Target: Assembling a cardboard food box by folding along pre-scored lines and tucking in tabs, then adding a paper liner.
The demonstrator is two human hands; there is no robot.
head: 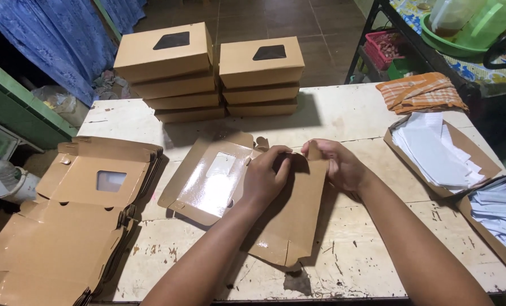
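Tabletop (pixel 377 243): flat carton blank (pixel 287 221) pinched, seemingly, between left hand (pixel 264 178) and right hand (pixel 335 164).

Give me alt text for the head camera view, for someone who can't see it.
A person's left hand and right hand grip the upper edge of a flat brown windowed box blank on a worn white table. A pile of blanks lies left, two stacks of folded boxes behind, white paper sheets right.

Brown kraft carton blank (pixel 289 209) under my hands, glossy silver-white on its inner lid face. Stacked boxes (pixel 207 71) same brown, dark windows. Table (pixel 355 238) off-white, chipped and stained. Cloth (pixel 420 92) orange plaid. Paper sheets (pixel 434 150) white. Curtain (pixel 49 39) blue. Basket (pixel 384 44) pink.
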